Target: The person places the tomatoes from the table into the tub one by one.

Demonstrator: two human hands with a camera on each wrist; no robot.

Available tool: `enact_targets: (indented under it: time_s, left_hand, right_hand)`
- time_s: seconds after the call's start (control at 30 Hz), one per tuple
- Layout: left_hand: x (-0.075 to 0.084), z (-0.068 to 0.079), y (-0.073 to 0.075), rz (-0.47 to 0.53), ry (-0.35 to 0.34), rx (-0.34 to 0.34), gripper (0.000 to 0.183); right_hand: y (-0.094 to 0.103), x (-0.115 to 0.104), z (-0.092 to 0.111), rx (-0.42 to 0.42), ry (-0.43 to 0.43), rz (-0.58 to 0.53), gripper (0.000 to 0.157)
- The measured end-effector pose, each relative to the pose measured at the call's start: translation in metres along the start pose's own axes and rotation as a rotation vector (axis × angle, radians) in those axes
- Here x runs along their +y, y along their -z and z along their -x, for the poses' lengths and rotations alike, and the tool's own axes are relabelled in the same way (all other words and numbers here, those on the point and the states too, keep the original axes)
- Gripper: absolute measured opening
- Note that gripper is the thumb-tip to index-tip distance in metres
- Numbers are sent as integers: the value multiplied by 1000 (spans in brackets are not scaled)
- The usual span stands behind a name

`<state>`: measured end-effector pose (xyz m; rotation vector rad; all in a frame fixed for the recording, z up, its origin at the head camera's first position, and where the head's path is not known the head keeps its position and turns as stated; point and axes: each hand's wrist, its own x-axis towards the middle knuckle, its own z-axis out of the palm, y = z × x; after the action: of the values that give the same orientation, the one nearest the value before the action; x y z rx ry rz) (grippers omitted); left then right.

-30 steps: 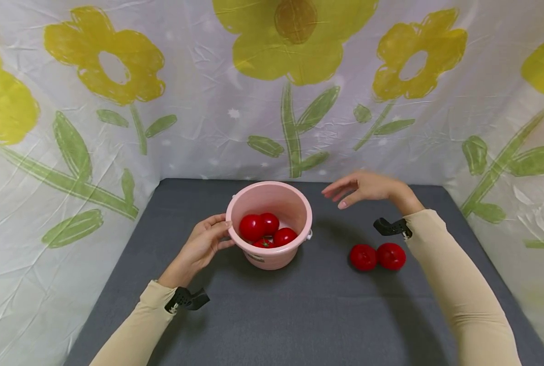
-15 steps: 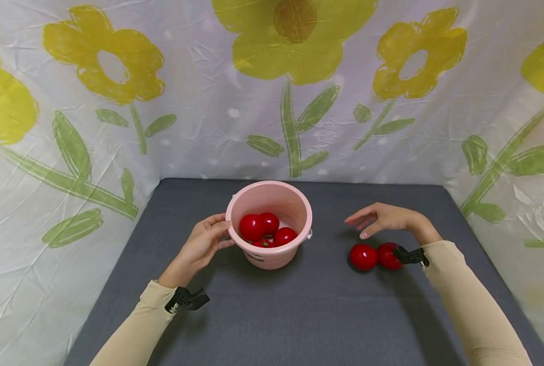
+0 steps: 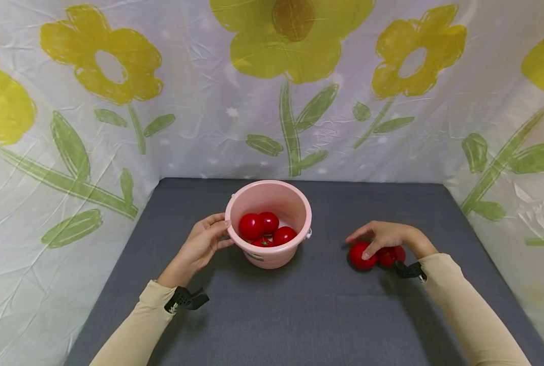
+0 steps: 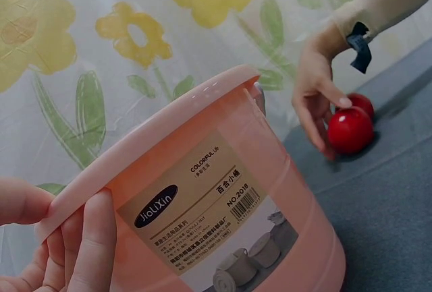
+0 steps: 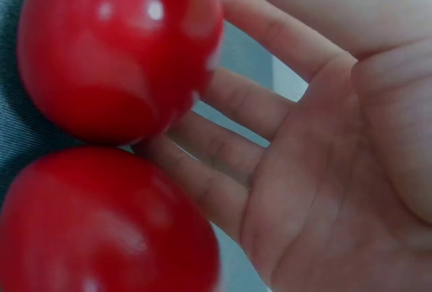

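My left hand (image 3: 204, 238) grips the rim of a pink plastic bucket (image 3: 272, 260) at its left side, thumb over the edge and fingers along the outer wall. Inside the bucket lie several red tomatoes (image 3: 251, 227), one with a green stem top. To the right, my right hand (image 3: 388, 235) reaches over a tomato (image 3: 357, 256) on the table, its thumb overlapping the near side and its fingers behind. In the right wrist view those fingers stretch out fairly straight beside the upper tomato (image 5: 118, 52). A second tomato (image 3: 388, 255) sits right beside the first, partly hidden under the hand.
The table has a dark grey cloth (image 3: 281, 315). A white sheet (image 3: 199, 127) printed with yellow flowers closes off the back and sides. The bucket bears a printed label (image 4: 209, 218) and has a white handle joint (image 3: 308, 234) at its right.
My right hand has come down from beside the bucket's rim, first shifting right, to the tomatoes on the table. The left hand and the bucket have stayed in place.
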<state>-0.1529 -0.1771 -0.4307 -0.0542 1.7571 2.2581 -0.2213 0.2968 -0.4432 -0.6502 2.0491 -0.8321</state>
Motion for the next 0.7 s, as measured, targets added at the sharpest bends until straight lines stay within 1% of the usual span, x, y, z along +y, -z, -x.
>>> enact_targets:
  time_s: [0.17, 0.43, 0.7]
  left_hand:
    - [0, 0, 1, -2, 3, 2, 42]
    - [0, 0, 0, -10, 0, 2, 43]
    - [-1, 0, 0, -8, 3, 4, 43]
  right_hand:
    - [-3, 1, -1, 6, -11, 6, 58]
    - [-4, 0, 2, 7, -20, -35, 52]
    - [-2, -3, 1, 20, -1, -7, 51]
